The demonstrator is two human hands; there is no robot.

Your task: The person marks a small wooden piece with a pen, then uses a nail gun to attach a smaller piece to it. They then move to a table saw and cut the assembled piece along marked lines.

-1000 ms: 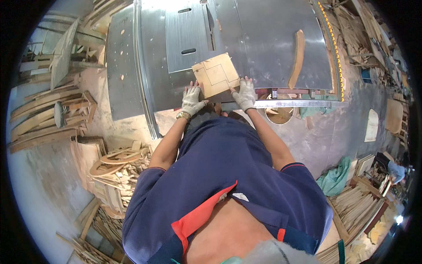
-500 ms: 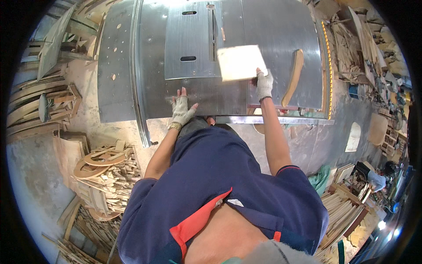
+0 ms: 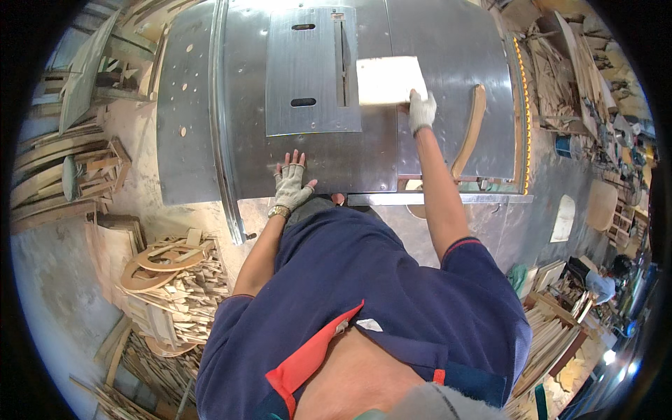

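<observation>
A pale square wooden board lies flat on the steel saw table, just right of the blade slot. My right hand, in a fingerless work glove, presses on the board's near right corner with the arm stretched out. My left hand, gloved the same way and with a wristwatch, rests flat and spread on the table near its front edge, holding nothing.
A curved wooden piece lies on the table's right side. Stacks of curved wood offcuts sit on the floor at the left, more stacked boards at the lower right. Another person is at the far right.
The board went from both hands at the table's front edge forward along the blade slot under my right hand alone. My left hand let go and settled flat on the table.
</observation>
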